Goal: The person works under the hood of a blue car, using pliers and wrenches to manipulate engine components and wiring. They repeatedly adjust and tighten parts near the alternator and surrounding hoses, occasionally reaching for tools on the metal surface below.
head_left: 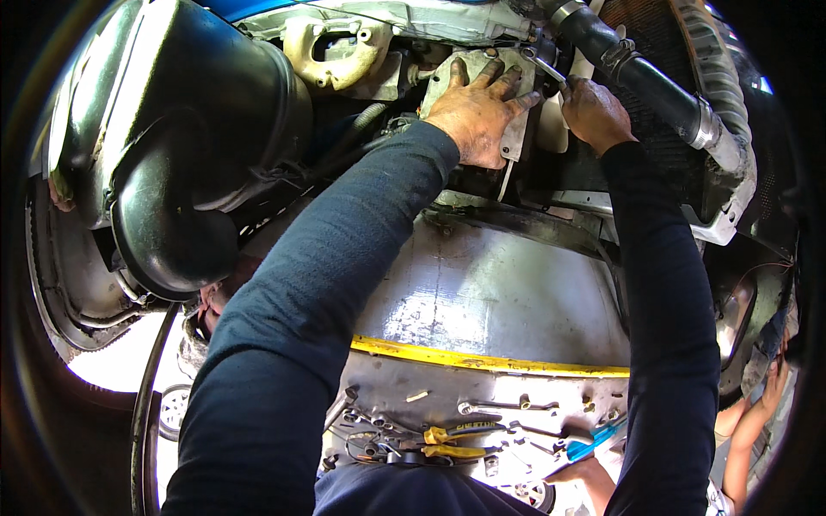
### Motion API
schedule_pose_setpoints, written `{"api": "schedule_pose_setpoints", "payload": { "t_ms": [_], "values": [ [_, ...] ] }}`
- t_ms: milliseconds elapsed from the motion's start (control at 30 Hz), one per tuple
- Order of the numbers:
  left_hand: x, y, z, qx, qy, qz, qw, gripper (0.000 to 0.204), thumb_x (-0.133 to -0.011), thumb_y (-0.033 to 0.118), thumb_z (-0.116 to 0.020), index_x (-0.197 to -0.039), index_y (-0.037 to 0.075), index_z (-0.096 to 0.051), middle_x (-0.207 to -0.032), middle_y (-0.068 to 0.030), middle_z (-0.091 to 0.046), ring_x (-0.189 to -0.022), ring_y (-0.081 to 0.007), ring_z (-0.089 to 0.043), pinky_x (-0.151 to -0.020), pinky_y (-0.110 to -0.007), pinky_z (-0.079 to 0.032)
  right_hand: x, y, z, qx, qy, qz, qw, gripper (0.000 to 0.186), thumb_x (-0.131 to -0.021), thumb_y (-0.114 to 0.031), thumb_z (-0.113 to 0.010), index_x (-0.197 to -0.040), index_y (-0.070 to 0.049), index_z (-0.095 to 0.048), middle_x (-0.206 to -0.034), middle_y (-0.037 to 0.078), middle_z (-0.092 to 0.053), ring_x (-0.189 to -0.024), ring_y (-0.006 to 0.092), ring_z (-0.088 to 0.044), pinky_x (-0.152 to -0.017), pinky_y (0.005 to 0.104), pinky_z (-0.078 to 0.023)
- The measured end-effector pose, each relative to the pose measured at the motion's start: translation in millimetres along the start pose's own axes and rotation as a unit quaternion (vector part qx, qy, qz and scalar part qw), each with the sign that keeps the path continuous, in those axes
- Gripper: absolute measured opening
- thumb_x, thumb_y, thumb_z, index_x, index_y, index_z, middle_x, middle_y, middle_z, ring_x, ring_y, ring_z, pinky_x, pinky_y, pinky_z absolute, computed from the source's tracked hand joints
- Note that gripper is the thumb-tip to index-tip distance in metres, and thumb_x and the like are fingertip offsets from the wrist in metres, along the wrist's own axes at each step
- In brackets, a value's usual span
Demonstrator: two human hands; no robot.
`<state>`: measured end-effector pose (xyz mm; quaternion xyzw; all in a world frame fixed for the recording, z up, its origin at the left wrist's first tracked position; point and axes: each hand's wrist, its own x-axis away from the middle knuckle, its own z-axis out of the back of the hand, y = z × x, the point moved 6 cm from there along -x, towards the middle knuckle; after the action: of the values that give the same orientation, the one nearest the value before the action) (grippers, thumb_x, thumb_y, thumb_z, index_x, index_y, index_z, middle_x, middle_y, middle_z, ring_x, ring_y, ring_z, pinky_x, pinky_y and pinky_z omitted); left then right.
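Observation:
My left hand lies with its fingers spread on a grey metal plate in the engine bay, at the top centre. Just to its right, my right hand is closed round the near end of a slim silver wrench. The wrench slants up and left, and its far end sits by the plate's upper right corner. Whatever fastener may be under that end is too small to make out. Dark stains mark the fingers of my left hand. Both forearms are in dark sleeves.
A black hose and radiator lie on the right. A large black canister fills the left, near a cream manifold. Below a silver panel lie yellow-handled pliers and several tools. Another person's arm shows lower right.

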<state>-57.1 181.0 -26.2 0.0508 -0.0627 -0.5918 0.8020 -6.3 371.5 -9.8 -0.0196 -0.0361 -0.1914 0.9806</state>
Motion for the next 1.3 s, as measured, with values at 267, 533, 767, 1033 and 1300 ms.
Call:
{"api": "schedule_pose_setpoints", "payload": {
  "t_ms": [267, 533, 767, 1033, 1300],
  "values": [
    [-1, 1, 0, 0.008, 0.011, 0.019, 1.0, 0.106, -0.07, 0.05, -0.082, -0.162, 0.029, -0.035, -0.17, -0.0105, -0.028, -0.157, -0.0353, -0.023, -0.119, -0.074, -0.02, 22, -20, 2, -0.009, 0.033, -0.075, 0.997, 0.037, -0.099, -0.034, -0.052, -0.111, -0.005, -0.073, -0.109, 0.026, -0.073, -0.1, 0.0449, -0.07, -0.091, 0.0529, -0.055],
    [-1, 0, 0, 0.031, 0.007, 0.021, 0.999, 0.097, -0.064, 0.048, -0.082, -0.152, 0.02, -0.053, -0.17, -0.0124, -0.027, -0.157, -0.0362, -0.022, -0.12, -0.073, -0.018, 25, -50, -7, -0.089, 0.009, -0.148, 0.985, 0.042, -0.098, -0.034, -0.051, -0.107, 0.0, -0.074, -0.109, 0.028, -0.072, -0.105, 0.0444, -0.069, -0.092, 0.0506, -0.055],
    [-2, -3, 1, 0.041, 0.006, 0.004, 0.999, 0.091, -0.064, 0.039, -0.082, -0.148, 0.018, -0.056, -0.167, -0.0148, -0.033, -0.157, -0.0359, -0.024, -0.12, -0.075, -0.016, 26, -50, -12, -0.151, -0.009, -0.25, 0.956, 0.041, -0.095, -0.032, -0.05, -0.112, -0.003, -0.074, -0.12, 0.024, -0.071, -0.113, 0.0423, -0.068, -0.097, 0.0494, -0.054],
    [-4, -3, 2, 0.025, -0.025, 0.01, 0.999, 0.092, -0.061, 0.041, -0.083, -0.146, 0.013, -0.059, -0.168, -0.015, -0.031, -0.157, -0.0357, -0.023, -0.12, -0.074, -0.017, 22, -61, -32, -0.106, -0.018, -0.201, 0.974, 0.036, -0.091, -0.031, -0.055, -0.103, -0.004, -0.076, -0.113, 0.023, -0.073, -0.106, 0.0423, -0.071, -0.095, 0.048, -0.055],
    [-2, 0, 6, 0.028, 0.013, 0.012, 0.999, 0.118, -0.06, 0.044, -0.084, -0.16, 0.009, -0.035, -0.167, -0.0148, -0.032, -0.157, -0.0326, -0.023, -0.123, -0.067, -0.018, 27, -25, 11, -0.047, 0.121, -0.145, 0.981, 0.041, -0.101, -0.038, -0.052, -0.091, -0.004, -0.073, -0.089, 0.022, -0.074, -0.089, 0.0428, -0.072, -0.08, 0.0541, -0.057]
  ]
}}
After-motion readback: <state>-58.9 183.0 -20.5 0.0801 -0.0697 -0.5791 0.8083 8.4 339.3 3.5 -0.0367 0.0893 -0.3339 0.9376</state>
